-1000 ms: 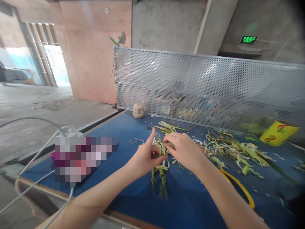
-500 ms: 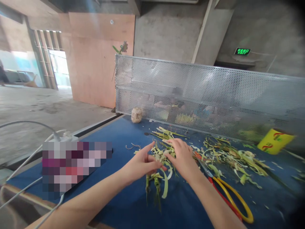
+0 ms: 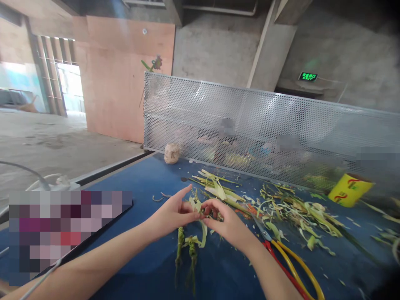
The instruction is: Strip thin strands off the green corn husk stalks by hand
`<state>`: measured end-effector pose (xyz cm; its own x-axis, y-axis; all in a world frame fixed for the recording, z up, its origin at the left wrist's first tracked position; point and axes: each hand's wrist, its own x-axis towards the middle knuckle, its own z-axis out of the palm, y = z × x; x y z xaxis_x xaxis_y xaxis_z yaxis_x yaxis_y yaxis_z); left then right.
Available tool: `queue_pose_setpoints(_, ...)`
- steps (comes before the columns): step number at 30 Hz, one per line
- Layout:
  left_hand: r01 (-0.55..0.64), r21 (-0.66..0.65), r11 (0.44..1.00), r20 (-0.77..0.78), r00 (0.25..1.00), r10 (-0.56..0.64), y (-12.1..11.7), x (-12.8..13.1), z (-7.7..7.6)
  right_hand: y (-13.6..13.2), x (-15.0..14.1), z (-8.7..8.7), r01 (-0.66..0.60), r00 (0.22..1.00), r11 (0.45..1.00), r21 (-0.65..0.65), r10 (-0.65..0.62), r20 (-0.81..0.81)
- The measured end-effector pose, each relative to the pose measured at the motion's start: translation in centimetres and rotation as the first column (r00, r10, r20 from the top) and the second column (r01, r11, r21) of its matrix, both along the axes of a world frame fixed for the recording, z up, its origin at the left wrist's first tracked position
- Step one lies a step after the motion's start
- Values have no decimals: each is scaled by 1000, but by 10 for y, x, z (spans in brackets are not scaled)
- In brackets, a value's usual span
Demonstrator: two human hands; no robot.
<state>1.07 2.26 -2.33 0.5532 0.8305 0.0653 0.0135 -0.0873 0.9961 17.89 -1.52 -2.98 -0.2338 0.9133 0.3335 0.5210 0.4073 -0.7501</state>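
Note:
Pale green leaf strips (image 3: 204, 234) hang from between the fingers of my left hand (image 3: 175, 211), its index finger stretched out. Braided, knotted green pieces (image 3: 192, 253) dangle below over the blue tabletop (image 3: 140, 254). My right hand (image 3: 226, 223) comes in from the other side, its thumb and curled fingers pinching the strips close to the left fingertips. The exact grip is partly hidden by the fingers. Just beyond lie longer leaf strips (image 3: 220, 187). Beside my right forearm rest scissors (image 3: 290, 258) with red and yellow handles.
Cut leaf scraps (image 3: 303, 214) are strewn across the right side. A yellow roll (image 3: 350, 191) and a tan roll (image 3: 171, 153) stand near the perforated metal panel (image 3: 200, 100), behind which people show dimly. At left are a blurred-out item (image 3: 71, 225) and cables.
My right hand has drawn back from over the longer strips, and its fingers have curled in by my left fingertips. The view has shifted slightly to the right.

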Motion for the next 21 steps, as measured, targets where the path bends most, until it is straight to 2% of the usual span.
queue_pose_setpoints(3, 23, 80, 997, -40, 999, -20, 3, -4, -6, -1, -6, -4, 26, 995, 997, 66, -32, 92)
queue_pose_setpoints(6, 57, 144, 988, -113, 993, -41, 3, -6, -5, -3, -9, -5, 38, 985, 996, 76, -50, 165)
queue_pose_setpoints(10, 26, 325, 945, -294, 953, 75, 3, -8, -1, -4, -1, 1, 63, 980, 998, -15, -59, 191)
queue_pose_setpoints(13, 35, 453, 891, -409, 896, 172, 5, -10, 0, -4, 7, 7, 47, 994, 991, -128, -33, 108)
queue_pose_setpoints(17, 86, 497, 863, -446, 879, 170, 5, -10, -3, -4, 7, 8, -110, 988, 946, -304, 71, -138)
queue_pose_setpoints(21, 134, 516, 846, -469, 871, 148, 1, -7, -6, -4, 1, 5, -260, 932, 913, -314, 152, -330)
